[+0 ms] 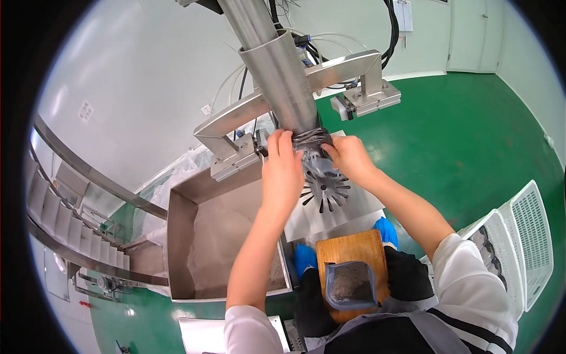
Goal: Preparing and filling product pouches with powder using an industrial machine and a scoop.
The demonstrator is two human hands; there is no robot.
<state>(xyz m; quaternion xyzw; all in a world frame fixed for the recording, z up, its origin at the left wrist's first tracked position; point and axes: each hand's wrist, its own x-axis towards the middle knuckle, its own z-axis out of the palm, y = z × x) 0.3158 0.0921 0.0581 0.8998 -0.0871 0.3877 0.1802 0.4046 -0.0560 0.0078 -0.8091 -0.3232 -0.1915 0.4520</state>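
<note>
A steel filling tube [282, 82] comes down from the top of the view. Dark, shiny plastic film [312, 138], perhaps a bag, is bunched in folds around its lower end. On the left side of the tube, my left hand [282, 168] is closed on the film, its fingertips partly hidden. From the right, my right hand [352, 156] pinches the film's edge between thumb and fingers. Thin, see-through film hangs below the tube mouth. Under it lies a metal plate [356, 206] with slots in a star pattern around a centre hole.
Metal clamp arms [348, 68] flank the tube. A steel bin [183, 248] of greyish powder stands left. A blue-grey scoop [354, 304] with powder rests on a wooden stool [330, 251] near me. White plastic baskets [533, 236] stand right; a curved steel conveyor [82, 242] runs far left.
</note>
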